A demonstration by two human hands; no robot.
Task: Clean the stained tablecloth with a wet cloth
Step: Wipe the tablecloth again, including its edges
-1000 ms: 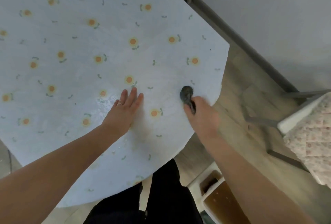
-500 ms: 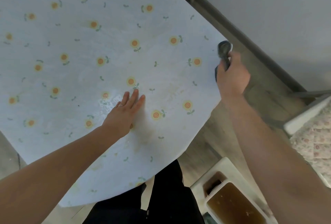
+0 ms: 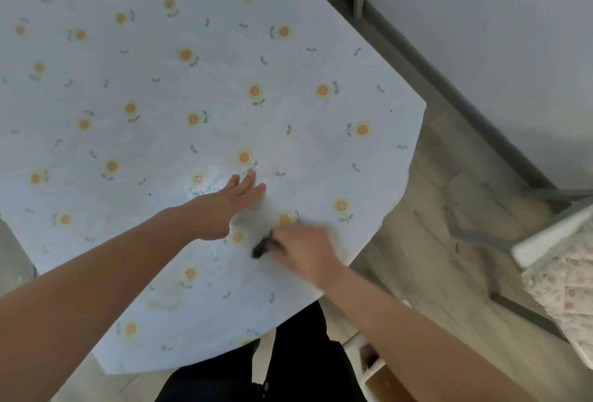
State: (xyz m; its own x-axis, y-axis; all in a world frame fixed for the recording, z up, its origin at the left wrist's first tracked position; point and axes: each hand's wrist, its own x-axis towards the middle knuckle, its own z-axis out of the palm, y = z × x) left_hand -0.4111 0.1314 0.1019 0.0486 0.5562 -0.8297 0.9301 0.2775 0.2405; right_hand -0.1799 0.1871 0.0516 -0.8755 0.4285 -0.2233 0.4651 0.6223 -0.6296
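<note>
Left hand (image 3: 231, 205) lies flat on the tablecloth (image 3: 224, 80) at centre frame, palm down, fingers straight and close together, pointing to upper right. Nothing is held in it.

Right hand (image 3: 305, 254) is just lower right of the left one, motion-blurred, low over the cloth surface. Its fingers curl round a dark cloth (image 3: 263, 247), small and wadded; only the end sticking out on the hand's left side shows, and it touches the tablecloth. Blur hides the exact finger placement.

The tablecloth is pale blue with orange flowers and small green leaves and fills the left and centre of the frame; its edge runs down the right side and along the bottom. There is a shiny wet patch (image 3: 205, 185) just left of the left fingertips. A faint yellowish stain (image 3: 167, 302) sits lower centre-left, under the left forearm line, with a paler yellow smudge near the right edge of the cloth.

Dark trousers (image 3: 288, 369) show at bottom centre. Wooden floor (image 3: 433, 209) is on the right, grey wall (image 3: 481, 32) at upper right. A chair with floral cushion (image 3: 564, 279) is at the right edge. A white container (image 3: 378, 382), brown inside, is at the bottom right, partly hidden by the right forearm.
</note>
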